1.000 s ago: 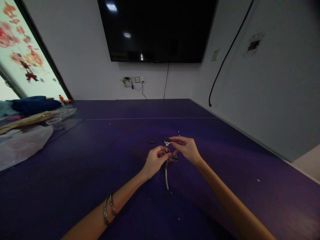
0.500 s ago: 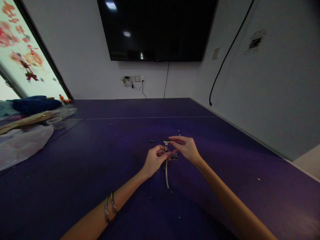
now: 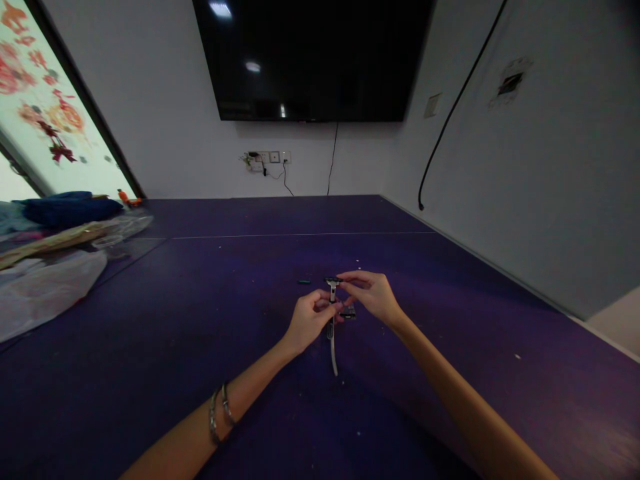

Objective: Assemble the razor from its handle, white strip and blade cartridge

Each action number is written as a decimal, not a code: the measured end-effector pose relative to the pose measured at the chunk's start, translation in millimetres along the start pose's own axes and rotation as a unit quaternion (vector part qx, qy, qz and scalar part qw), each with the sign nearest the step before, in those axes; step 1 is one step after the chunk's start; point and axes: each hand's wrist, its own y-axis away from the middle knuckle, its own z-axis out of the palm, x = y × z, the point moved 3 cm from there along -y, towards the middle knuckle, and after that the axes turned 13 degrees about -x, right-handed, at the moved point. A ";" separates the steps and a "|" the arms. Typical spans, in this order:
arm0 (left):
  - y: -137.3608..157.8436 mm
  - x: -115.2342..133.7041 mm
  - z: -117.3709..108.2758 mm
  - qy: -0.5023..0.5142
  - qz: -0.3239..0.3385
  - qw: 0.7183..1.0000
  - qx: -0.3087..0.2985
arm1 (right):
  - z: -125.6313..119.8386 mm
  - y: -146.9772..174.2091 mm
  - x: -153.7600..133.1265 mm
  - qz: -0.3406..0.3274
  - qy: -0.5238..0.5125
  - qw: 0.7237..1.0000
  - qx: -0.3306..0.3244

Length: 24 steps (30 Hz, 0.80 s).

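My left hand (image 3: 311,320) is closed around the handle of a razor (image 3: 333,347), pinching it just below the neck. The razor's pale, slightly curved handle hangs down toward me, and its dark, wide head (image 3: 332,280) points away. At the right end of that head, my right hand (image 3: 371,293) has thumb and forefinger closed on it. A small dark case (image 3: 348,313) is just behind the left fingertips, partly hidden by them. To the left of the razor head lies a small dark green strip-like piece (image 3: 304,282).
The purple surface (image 3: 200,300) carries scattered white specks. Plastic bags (image 3: 55,287) and dark blue cloth (image 3: 73,210) are piled at the left. A television (image 3: 315,60) hangs on the back wall above sockets (image 3: 265,157). A black cable (image 3: 450,110) runs down the right wall.
Almost nothing differs; both hands keep the same hold on the razor, and the view has shifted very slightly.
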 end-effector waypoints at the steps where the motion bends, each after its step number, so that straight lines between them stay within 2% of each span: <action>1: 0.4 0.8 0.5 0.002 -0.003 1.000 0.001 | -0.3 -0.1 -0.5 -0.002 0.001 1.000 -0.003; 20: 0.7 -3.1 3.8 0.065 -0.053 0.996 0.009 | -5.4 -1.4 -0.5 -0.007 0.016 1.000 -0.023; 24: -0.2 -0.2 2.0 0.066 -0.046 0.997 0.012 | -2.0 -2.3 0.2 -0.018 -0.003 1.000 -0.019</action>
